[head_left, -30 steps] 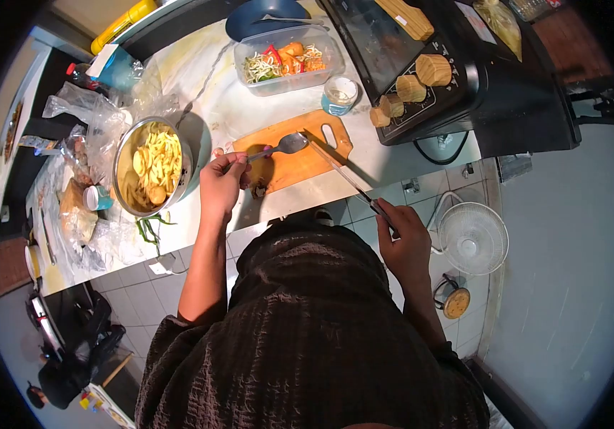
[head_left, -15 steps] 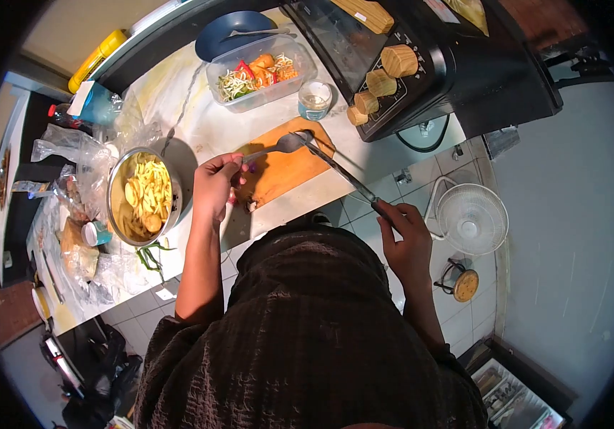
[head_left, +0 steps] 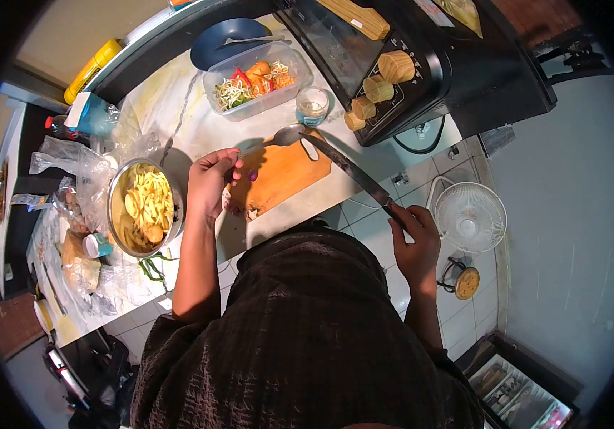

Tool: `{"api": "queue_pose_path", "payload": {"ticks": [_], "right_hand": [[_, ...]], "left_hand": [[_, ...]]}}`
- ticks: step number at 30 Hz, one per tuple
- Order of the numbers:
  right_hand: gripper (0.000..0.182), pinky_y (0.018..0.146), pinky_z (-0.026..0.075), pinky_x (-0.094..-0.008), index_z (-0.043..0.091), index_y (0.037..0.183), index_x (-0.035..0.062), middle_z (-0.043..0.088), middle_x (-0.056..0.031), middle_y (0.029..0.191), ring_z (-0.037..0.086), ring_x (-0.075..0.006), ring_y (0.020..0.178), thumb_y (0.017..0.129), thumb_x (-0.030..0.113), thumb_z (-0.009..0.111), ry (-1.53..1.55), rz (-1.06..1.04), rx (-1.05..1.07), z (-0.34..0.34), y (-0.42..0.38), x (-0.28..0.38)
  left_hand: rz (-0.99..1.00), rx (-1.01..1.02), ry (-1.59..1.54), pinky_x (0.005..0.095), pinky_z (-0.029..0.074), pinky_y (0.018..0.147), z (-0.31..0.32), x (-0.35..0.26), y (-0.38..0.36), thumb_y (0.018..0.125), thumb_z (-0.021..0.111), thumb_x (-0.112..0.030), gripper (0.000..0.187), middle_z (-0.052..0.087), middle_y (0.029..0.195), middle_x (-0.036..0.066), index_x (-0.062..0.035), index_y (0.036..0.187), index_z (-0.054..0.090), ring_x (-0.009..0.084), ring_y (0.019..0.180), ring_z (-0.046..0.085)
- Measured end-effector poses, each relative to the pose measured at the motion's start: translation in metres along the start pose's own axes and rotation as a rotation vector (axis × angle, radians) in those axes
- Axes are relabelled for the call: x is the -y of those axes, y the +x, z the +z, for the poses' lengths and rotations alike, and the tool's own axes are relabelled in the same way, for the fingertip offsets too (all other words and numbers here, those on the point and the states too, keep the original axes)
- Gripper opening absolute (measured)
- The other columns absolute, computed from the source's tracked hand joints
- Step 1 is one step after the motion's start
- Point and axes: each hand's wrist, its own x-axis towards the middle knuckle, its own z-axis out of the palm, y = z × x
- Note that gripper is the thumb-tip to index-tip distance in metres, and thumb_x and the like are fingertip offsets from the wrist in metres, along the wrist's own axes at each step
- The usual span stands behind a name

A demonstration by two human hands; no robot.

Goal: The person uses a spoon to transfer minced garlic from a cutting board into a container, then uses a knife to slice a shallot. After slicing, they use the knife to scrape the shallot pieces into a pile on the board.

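My left hand [head_left: 210,182] pinches the handle of a metal spoon [head_left: 287,136], whose bowl lies over the far end of the orange cutting board [head_left: 278,179]. In my right hand [head_left: 416,239] is the dark handle of a knife [head_left: 350,170]. The knife's tip meets or overlaps the spoon's bowl; which one, I cannot tell. A small purple piece [head_left: 253,174] rests on the board near my left fingers, and small scraps [head_left: 252,213] lie at its near edge.
Left of the board stands a metal pot [head_left: 115,214] of yellow slices. Behind are a plastic container [head_left: 260,100] of food, a glass jar [head_left: 312,106] and a blue plate [head_left: 210,44]. A black oven [head_left: 436,79] stands at the right, plastic bags [head_left: 96,175] at the left.
The knife has turned so its broad blade shows more, and my right hand has moved slightly down and right. My left hand and the spoon have shifted slightly left.
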Motion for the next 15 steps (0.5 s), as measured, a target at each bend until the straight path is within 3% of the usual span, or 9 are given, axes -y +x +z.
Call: {"api": "queue_pose_path", "payload": {"ticks": [5, 7, 10, 15], "right_hand": [[0.026, 0.066, 0.054, -0.0348, 0.07, 0.113, 0.0061, 0.065, -0.0114, 0.095, 0.068, -0.0266, 0.081, 0.087, 0.007, 0.071, 0.182, 0.039, -0.045, 0.006, 0.006, 0.008], [0.025, 0.064, 0.055, -0.0317, 0.069, 0.113, 0.001, 0.067, -0.0153, 0.094, 0.07, -0.0251, 0.079, 0.088, 0.005, 0.07, 0.254, 0.204, 0.018, 0.004, 0.011, 0.017], [0.023, 0.063, 0.054, -0.0312, 0.068, 0.111, -0.0022, 0.069, -0.017, 0.091, 0.07, -0.0237, 0.076, 0.088, 0.004, 0.07, 0.28, 0.06, -0.064, 0.013, 0.02, 0.017], [0.022, 0.061, 0.054, -0.032, 0.07, 0.109, -0.0002, 0.07, -0.0157, 0.085, 0.07, -0.0243, 0.072, 0.087, 0.003, 0.07, 0.325, 0.034, -0.091, 0.02, 0.032, 0.025]], "left_hand": [[0.072, 0.006, 0.015, 0.0244, 0.045, 0.063, 0.005, -0.008, 0.009, 0.095, 0.061, -0.007, 0.023, 0.068, 0.088, 0.007, 0.0058, 0.113, 0.065, 0.011, 0.067, 0.058], [0.132, -0.011, 0.052, 0.0242, 0.045, 0.063, 0.014, -0.015, 0.013, 0.096, 0.062, -0.008, 0.022, 0.069, 0.088, 0.007, 0.0054, 0.113, 0.066, 0.0106, 0.066, 0.058], [0.262, -0.025, 0.147, 0.0237, 0.045, 0.062, 0.028, -0.019, 0.023, 0.097, 0.062, -0.01, 0.022, 0.069, 0.088, 0.007, 0.0044, 0.113, 0.066, 0.0097, 0.066, 0.058], [0.442, -0.095, 0.427, 0.0235, 0.048, 0.061, 0.059, -0.038, 0.012, 0.099, 0.061, -0.014, 0.023, 0.069, 0.084, 0.007, 0.0026, 0.114, 0.068, 0.0087, 0.066, 0.06]]}}
